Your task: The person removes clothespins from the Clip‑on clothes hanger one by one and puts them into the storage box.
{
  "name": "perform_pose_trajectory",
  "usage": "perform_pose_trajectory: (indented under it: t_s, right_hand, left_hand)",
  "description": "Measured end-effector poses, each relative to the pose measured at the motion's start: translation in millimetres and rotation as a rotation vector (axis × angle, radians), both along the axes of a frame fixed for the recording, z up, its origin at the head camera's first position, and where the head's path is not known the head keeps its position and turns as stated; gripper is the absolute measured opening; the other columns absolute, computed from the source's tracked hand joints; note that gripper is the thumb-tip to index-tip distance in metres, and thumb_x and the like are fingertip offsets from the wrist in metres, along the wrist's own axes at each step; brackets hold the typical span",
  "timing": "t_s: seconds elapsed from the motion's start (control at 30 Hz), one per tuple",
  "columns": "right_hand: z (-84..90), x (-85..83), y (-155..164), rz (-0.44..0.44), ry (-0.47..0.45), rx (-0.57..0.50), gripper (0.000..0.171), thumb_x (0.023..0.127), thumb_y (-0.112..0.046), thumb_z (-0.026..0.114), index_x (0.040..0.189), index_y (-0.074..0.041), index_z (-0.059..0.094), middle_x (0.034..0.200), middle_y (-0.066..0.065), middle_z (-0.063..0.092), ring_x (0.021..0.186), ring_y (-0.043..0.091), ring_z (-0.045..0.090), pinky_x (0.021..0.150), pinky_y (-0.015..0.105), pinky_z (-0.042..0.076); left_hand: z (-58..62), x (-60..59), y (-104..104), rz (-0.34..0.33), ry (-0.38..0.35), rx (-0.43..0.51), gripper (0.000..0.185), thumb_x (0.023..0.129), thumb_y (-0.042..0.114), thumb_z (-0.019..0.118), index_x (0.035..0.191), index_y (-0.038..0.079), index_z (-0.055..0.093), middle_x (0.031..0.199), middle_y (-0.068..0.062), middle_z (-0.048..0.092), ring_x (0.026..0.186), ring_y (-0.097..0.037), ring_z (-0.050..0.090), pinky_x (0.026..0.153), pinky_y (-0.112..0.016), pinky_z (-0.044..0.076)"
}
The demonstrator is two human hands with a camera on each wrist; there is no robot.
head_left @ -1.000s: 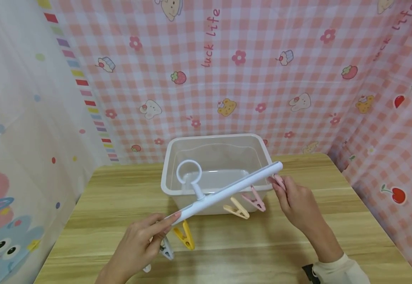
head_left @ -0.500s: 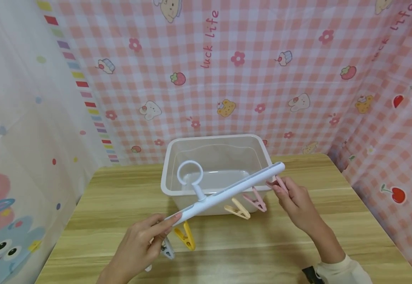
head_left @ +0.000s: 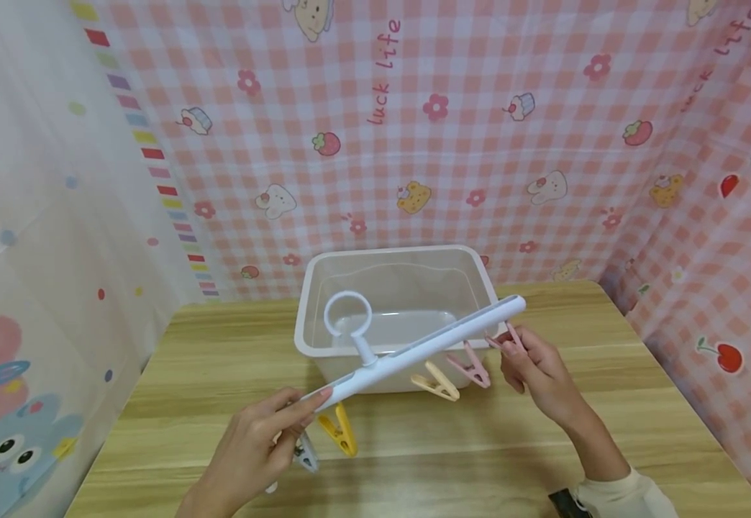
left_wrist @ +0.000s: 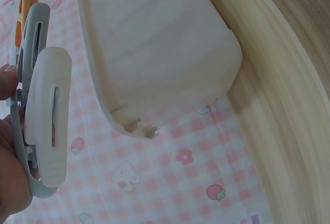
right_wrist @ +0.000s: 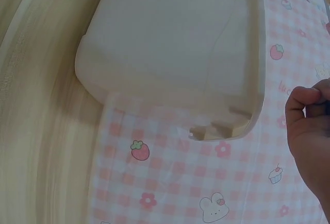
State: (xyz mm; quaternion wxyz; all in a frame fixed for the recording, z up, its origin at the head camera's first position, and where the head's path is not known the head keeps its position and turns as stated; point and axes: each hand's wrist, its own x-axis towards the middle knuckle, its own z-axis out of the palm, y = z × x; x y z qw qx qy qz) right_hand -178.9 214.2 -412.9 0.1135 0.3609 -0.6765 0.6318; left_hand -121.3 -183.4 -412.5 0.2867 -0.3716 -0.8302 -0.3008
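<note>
A white bar-shaped clip hanger [head_left: 421,350] is held at a slant in front of a pale plastic tub, its right end higher in the head view. Its hook ring [head_left: 348,293] stands up over the tub's opening. My left hand [head_left: 255,439] grips the lower left end. My right hand [head_left: 540,370] pinches a pink clip [head_left: 516,338] under the far right end. Along the bar hang another pink clip [head_left: 477,370], a cream clip [head_left: 439,387], a yellow clip [head_left: 344,432] and a grey clip [head_left: 307,455]. A white clip [left_wrist: 58,116] shows beside my left hand in the left wrist view.
The tub [head_left: 330,368] sits at the back of the wooden table [head_left: 220,345], just behind the hanger. Checked pink cloth [head_left: 434,158] hangs behind the table and on the right. A pale printed cloth [head_left: 39,216] covers the left side.
The bar's right end has shifted slightly to the right. My right hand has moved a little right too, still pinching the pink clip. My left hand keeps its grip.
</note>
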Motion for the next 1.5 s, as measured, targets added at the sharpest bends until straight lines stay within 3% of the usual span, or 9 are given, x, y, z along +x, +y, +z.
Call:
perform_pose_trajectory:
  t_s: [0.23,0.5,0.57,0.6,0.73,0.83,1.0,1.2,1.5]
  right_hand:
    - [1.0,0.4,2.2,0.076,-0.037,-0.020,0.039,0.105,0.010,0.026,0.107,-0.013,0.057,0.061,0.007,0.033,0.047,0.025,0.026,0.038,0.032,0.025]
    - [1.0,-5.4,2.8,0.309,-0.057,-0.118,0.044,0.105,0.011,0.016,0.109,-0.008,0.056,0.058,0.007,0.026,0.044,0.022,0.023,0.040,0.027,0.025]
    - [0.9,-6.4,3.2,0.341,-0.067,-0.129,0.045,0.105,0.011,0.015,0.109,-0.008,0.055,0.058,0.007,0.025,0.044,0.020,0.023,0.040,0.026,0.024]
    - [0.7,-6.8,3.4,0.353,-0.070,-0.133,0.045,0.105,0.011,0.014,0.109,-0.008,0.055,0.058,0.006,0.025,0.044,0.020,0.023,0.040,0.026,0.024]
    - [0.6,-8.0,3.9,0.384,-0.077,-0.144,0.047,0.104,0.011,0.013,0.111,-0.008,0.055,0.059,0.006,0.025,0.043,0.019,0.023,0.040,0.027,0.024]
    - [0.6,-8.0,4.0,0.395,-0.083,-0.147,0.046,0.105,0.010,0.012,0.110,-0.008,0.054,0.059,0.006,0.025,0.043,0.020,0.023,0.040,0.027,0.024]
    - [0.7,-6.3,4.3,0.365,-0.068,-0.122,0.041,0.104,0.011,0.014,0.107,-0.003,0.052,0.058,0.007,0.026,0.044,0.020,0.024,0.041,0.026,0.026]
    - [2.9,-2.7,3.2,0.268,-0.044,-0.047,0.040,0.105,0.011,0.019,0.108,-0.009,0.054,0.059,0.008,0.029,0.045,0.019,0.025,0.040,0.023,0.027]
    - [2.9,-1.7,3.3,0.222,-0.029,-0.015,0.041,0.104,0.012,0.022,0.110,-0.011,0.056,0.058,0.007,0.030,0.044,0.018,0.025,0.037,0.020,0.026]
  left_hand:
    - [0.7,-1.4,0.6,-0.009,-0.010,0.003,0.070,0.074,-0.011,0.078,0.136,0.020,0.067,0.089,0.002,0.067,0.060,0.010,0.030,0.052,0.000,0.026]
    - [2.6,-1.8,0.6,-0.015,0.006,0.009,0.070,0.074,-0.011,0.078,0.136,0.020,0.067,0.089,0.001,0.068,0.060,0.009,0.029,0.053,0.000,0.025]
    - [3.5,-1.3,0.6,-0.011,0.000,0.004,0.065,0.079,-0.007,0.077,0.136,0.021,0.067,0.090,0.002,0.068,0.061,0.010,0.029,0.053,0.000,0.025]
    - [3.8,-1.0,0.6,-0.009,-0.006,0.002,0.055,0.086,-0.001,0.074,0.136,0.021,0.067,0.090,0.002,0.069,0.061,0.010,0.029,0.053,0.000,0.025]
    - [4.6,-0.3,0.3,0.005,-0.031,-0.007,0.034,0.105,0.026,0.055,0.137,0.023,0.067,0.092,0.003,0.070,0.061,0.010,0.028,0.052,-0.001,0.026]
    - [5.1,-0.5,0.7,0.004,-0.026,-0.003,0.035,0.101,0.018,0.062,0.136,0.023,0.067,0.092,0.002,0.070,0.061,0.010,0.029,0.053,-0.001,0.026]
    - [3.5,-1.9,1.6,-0.003,0.014,0.003,0.069,0.074,-0.011,0.077,0.135,0.021,0.068,0.090,0.002,0.070,0.061,0.009,0.030,0.053,0.000,0.025]
    - [0.3,-3.3,0.4,-0.009,0.032,0.005,0.070,0.072,-0.012,0.078,0.134,0.019,0.069,0.088,0.002,0.069,0.060,0.009,0.031,0.053,0.000,0.025]
    - [0.4,-3.1,-1.3,-0.031,0.019,0.001,0.071,0.072,-0.014,0.076,0.134,0.017,0.068,0.088,0.000,0.068,0.061,0.008,0.034,0.052,-0.001,0.028]
